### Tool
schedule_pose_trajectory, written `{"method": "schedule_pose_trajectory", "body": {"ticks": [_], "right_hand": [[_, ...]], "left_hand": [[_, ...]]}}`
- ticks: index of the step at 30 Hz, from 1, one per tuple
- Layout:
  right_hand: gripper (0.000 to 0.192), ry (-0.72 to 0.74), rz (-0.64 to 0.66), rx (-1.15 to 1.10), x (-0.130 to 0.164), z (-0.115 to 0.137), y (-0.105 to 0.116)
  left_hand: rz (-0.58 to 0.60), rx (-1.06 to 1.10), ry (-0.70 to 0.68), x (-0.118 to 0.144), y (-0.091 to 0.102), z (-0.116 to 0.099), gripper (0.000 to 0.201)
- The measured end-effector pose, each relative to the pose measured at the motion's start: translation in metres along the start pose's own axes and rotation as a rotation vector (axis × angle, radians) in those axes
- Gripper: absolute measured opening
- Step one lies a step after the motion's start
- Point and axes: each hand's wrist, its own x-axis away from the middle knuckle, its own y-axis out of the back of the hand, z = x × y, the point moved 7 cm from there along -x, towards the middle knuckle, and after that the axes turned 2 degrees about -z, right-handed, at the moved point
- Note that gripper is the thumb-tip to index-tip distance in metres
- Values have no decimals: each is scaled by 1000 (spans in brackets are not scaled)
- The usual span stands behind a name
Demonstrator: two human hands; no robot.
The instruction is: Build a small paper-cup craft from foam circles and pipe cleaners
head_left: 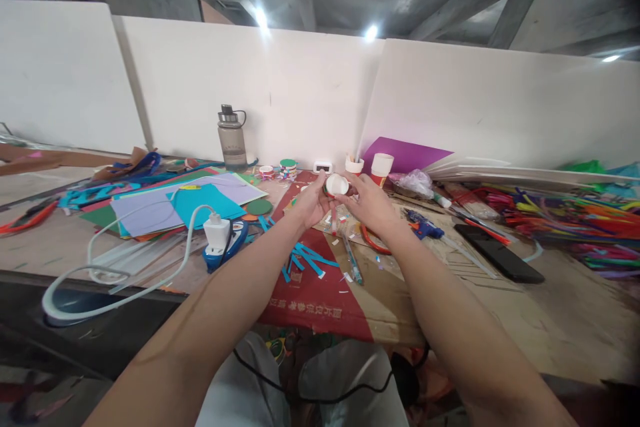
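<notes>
Both my arms reach out over the cluttered craft table [500,307]. My left hand [311,203] and my right hand [367,203] together hold a small white paper cup with red trim [337,185], tipped so that its white underside or opening faces me. Fingers of both hands wrap its sides. Below my hands lie blue paper strips [307,259] and a pen [353,261] on a red printed cardboard sheet [315,300].
A grey water bottle [232,138] stands by the white partition. Coloured paper sheets [175,203] lie to the left, with a white charger and cable [217,232]. Two paper cups [381,168], a blue glue gun [424,225], a black phone [500,253] and coloured pipe cleaners [575,220] are to the right.
</notes>
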Motion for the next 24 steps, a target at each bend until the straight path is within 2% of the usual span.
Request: {"method": "schedule_pose_trajectory", "body": {"ticks": [3, 5, 11, 18, 24], "right_hand": [[51, 1, -19, -34, 0, 1, -1], [51, 9, -49, -126, -1, 2, -1], [39, -63, -165, -388, -4, 1, 7], [35, 5, -168, -439, -1, 11, 9], [39, 104, -146, -382, 1, 23, 12]], "left_hand": [[46, -57, -46, 3, -4, -1, 17], [64, -69, -80, 5, -4, -4, 19], [52, 40, -69, 10, -4, -16, 14], [72, 67, -86, 14, -7, -19, 17], [53, 106, -80, 13, -4, -19, 16]]}}
